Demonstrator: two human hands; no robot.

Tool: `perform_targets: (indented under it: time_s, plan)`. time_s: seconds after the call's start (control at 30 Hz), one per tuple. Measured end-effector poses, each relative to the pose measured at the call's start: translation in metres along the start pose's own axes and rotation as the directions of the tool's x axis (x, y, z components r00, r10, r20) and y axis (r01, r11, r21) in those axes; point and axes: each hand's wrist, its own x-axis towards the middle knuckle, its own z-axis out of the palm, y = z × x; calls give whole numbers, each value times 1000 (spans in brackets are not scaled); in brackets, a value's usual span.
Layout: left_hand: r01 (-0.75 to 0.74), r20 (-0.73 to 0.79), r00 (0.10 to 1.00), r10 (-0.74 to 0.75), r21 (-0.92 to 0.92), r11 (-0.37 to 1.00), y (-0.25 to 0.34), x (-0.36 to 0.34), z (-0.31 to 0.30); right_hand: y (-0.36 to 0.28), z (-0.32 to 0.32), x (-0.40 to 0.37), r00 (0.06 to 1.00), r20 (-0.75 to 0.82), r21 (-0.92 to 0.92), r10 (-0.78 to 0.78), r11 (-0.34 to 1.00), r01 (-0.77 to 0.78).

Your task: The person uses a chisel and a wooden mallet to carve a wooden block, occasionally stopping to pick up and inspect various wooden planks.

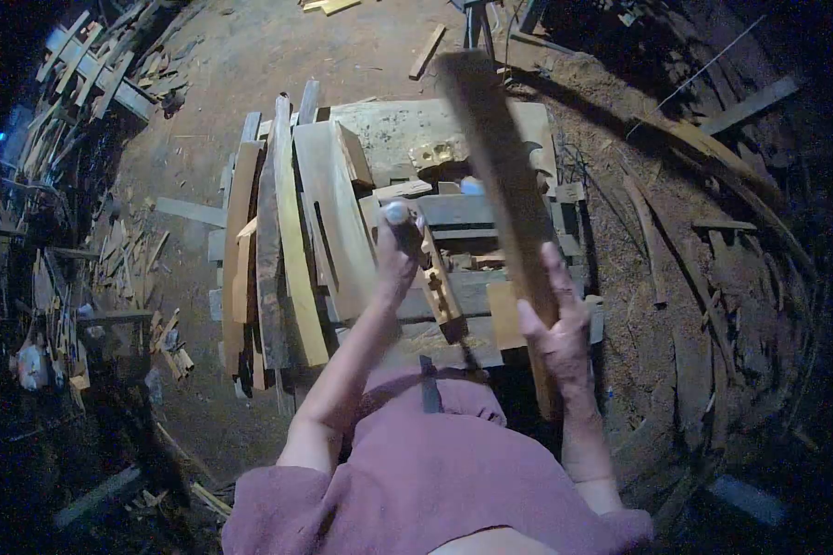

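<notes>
My right hand [565, 338] is wrapped round the lower part of a long brown wooden plank [495, 153], which is tilted up and away from me. My left hand [396, 264] is closed at the middle of the work table, and a round, shiny pale end [397, 213] shows at its top. Blur hides the rest of that object. Just right of the left hand lies a narrow notched piece of light wood [438, 287]. Behind it sits a yellowish block with holes [438, 157]. The plank covers part of the table's right side.
Several long boards [292, 250] lie lengthwise on the table's left side. A broad pale board [393, 129] lies at the back. Wood scraps [120, 250] litter the floor at left, and long timbers [722, 157] lie at right. A small dark strip [429, 384] is by my lap.
</notes>
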Motion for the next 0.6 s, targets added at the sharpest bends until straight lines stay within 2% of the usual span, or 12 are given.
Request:
perform_targets:
  time_s: [0.03, 0.07, 0.17, 0.2, 0.3, 0.37, 0.4, 0.43, 0.5, 0.53, 0.57, 0.6]
  plan:
    - [31, -25, 999, -31, 1, 1000, 15, 2, -1, -3, -6, 0, 998, -26, 100, 58, 993, -55]
    - [100, 14, 995, -99, -108, 989, 19, 3, -1, 1, -9, -2, 998, -23, 97, 59, 994, -56]
    - [18, 97, 995, -14, -43, 999, 22, 5, -2, 13, -11, -15, 997, -69, 43, 34, 999, -31]
    - [18, 94, 995, -14, -42, 999, 18, 4, -2, 15, -10, -22, 995, -55, 20, 78, 997, -77]
    - [162, 251, 956, -151, -24, 986, -3, 1, 1, 27, -4, -36, 993, -28, 14, 118, 993, -118]
    - [113, 252, 964, -88, -84, 990, 7, 3, 6, 30, 1, -44, 991, -75, 1, 114, 993, -115]
    - [104, 297, 951, -92, -27, 994, 9, 3, 6, 35, 1, -47, 993, -64, -139, 96, 985, -104]
    - [93, 340, 935, -98, 30, 995, 10, 3, 6, 37, 2, -50, 993, -65, -141, 101, 984, -109]
    - [84, 360, 930, -68, -28, 996, 6, 4, 9, 38, 6, -54, 987, -87, -50, 138, 989, -142]
    - [50, 405, 913, -51, 15, 999, 5, 5, 8, 24, 6, -53, 958, -42, 117, 282, 954, -276]
    - [12, 447, 894, -36, 57, 998, 4, 6, 8, 26, 7, -53, 958, -45, 118, 283, 954, -276]
    - [32, 470, 882, -38, 20, 999, 2, 7, 9, 30, 9, -52, 977, -76, 66, 200, 978, -196]
